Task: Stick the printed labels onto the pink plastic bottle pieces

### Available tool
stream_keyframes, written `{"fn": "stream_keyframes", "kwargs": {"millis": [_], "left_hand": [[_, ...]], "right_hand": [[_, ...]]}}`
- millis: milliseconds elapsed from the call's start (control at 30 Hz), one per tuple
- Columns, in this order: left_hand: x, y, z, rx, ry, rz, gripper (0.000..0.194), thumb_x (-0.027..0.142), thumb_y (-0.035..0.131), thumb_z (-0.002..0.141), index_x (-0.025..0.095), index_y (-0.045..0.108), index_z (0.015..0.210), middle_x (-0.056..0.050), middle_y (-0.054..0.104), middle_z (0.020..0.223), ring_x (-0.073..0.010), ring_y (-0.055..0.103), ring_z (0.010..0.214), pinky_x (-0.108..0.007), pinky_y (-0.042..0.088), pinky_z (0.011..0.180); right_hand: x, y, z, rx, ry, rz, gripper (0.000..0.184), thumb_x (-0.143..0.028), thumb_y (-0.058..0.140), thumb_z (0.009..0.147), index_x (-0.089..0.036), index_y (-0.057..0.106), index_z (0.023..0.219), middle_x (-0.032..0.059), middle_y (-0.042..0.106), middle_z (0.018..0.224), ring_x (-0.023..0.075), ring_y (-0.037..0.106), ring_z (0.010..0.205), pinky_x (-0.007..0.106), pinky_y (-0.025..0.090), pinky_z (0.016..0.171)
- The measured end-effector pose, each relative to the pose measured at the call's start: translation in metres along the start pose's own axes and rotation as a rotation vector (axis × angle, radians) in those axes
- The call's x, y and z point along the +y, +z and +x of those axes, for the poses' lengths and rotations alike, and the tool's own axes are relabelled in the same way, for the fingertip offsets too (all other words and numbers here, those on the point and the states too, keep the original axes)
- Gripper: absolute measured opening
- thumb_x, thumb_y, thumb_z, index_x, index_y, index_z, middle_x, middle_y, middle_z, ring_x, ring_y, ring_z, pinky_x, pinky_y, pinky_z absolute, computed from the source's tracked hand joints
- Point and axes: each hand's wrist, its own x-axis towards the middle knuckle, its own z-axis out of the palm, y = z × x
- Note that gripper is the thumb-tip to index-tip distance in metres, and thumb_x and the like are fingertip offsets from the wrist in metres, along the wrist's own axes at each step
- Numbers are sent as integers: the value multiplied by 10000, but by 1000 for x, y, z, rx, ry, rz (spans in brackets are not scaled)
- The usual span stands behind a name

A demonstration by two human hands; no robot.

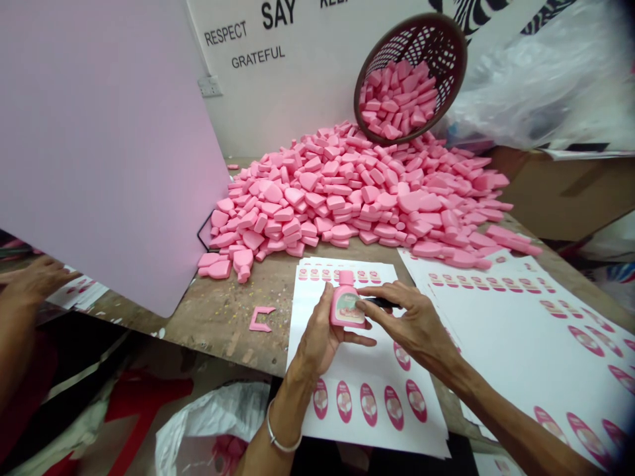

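Observation:
My left hand (320, 334) is closed around a small pink bottle (346, 281), held upright above the sticker sheets. A pale label (348, 308) with a pink design covers the bottle's front. The thumb and fingers of my right hand (404, 314) are at the label's right side, with the thumb touching it. A slim black tool (384, 302) is gripped between the fingers of my right hand; its exact kind cannot be made out. Below both hands lies a sheet of oval pink stickers (367, 423), with a row of smaller labels along its far edge.
A large heap of pink bottles (337, 192) covers the back of the table, and a tipped brown basket (459, 59) holds more. More sticker sheets (496, 330) lie at right. A pink board (109, 145) stands at left, with another person's hand (42, 277) beyond it.

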Motion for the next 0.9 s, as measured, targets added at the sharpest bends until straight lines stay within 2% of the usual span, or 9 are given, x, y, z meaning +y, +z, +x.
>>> {"fn": "stream_keyframes", "kwargs": {"millis": [133,233,333,467,600,667,767,833,900], "left_hand": [[3,0,-2,-34,5,15,519,553,451,865,94,640,1019,-103,642,835,-197,625,724,-375,586,601],[4,2,-6,-76,40,79,395,455,541,852,116,608,1043,-86,617,899,-188,620,762,-375,590,630],[4,3,-8,-110,80,176,320,306,640,804,143,571,1071,-59,583,927,-165,600,787,-347,591,645],[2,0,-9,-104,91,201,304,241,634,789,133,546,1059,-52,570,881,-149,588,747,-333,592,633],[1,-3,-13,-104,74,166,271,250,599,792,126,529,1023,-71,590,855,-147,584,705,-310,585,596],[1,0,-16,-81,57,172,284,256,611,778,132,526,1019,-74,590,863,-147,579,702,-302,582,579],[0,8,-21,-48,24,226,368,252,676,721,150,527,1041,-38,570,797,-147,572,688,-296,579,551],[-1,9,-28,-41,2,274,444,249,709,690,166,525,1085,-20,566,760,-157,584,692,-301,577,549],[-3,1,-40,-36,-47,317,486,269,707,701,186,519,1141,-14,583,733,-159,601,652,-302,569,554]], "right_hand": [[2,0,-1,21,-12,-41,182,-401,623,809,-269,706,903,18,695,751,180,594,683,333,441,652],[1,0,-2,45,-45,-92,166,-385,630,809,-268,698,906,9,699,754,188,605,726,345,422,702],[-2,-1,-1,30,-102,-151,169,-378,615,825,-257,695,911,9,709,784,180,606,724,351,399,728],[3,-8,2,-21,-228,-309,251,-391,578,853,-224,687,1004,45,715,824,196,611,744,372,372,748],[21,-19,8,125,-102,-434,321,-412,547,861,-179,674,1041,106,699,822,255,618,803,415,397,773],[25,-18,10,115,10,-265,402,-433,595,817,-195,616,1141,105,695,943,255,632,858,399,445,776],[12,-1,6,-87,123,130,651,-397,713,691,-252,484,1283,69,635,1146,221,633,961,325,511,777],[-3,17,-1,-129,178,288,579,-367,718,669,-252,529,1204,43,647,1077,202,641,914,298,531,757],[-16,32,-8,-128,183,380,352,-364,667,717,-260,590,1044,10,659,938,189,646,831,294,544,735]]}}
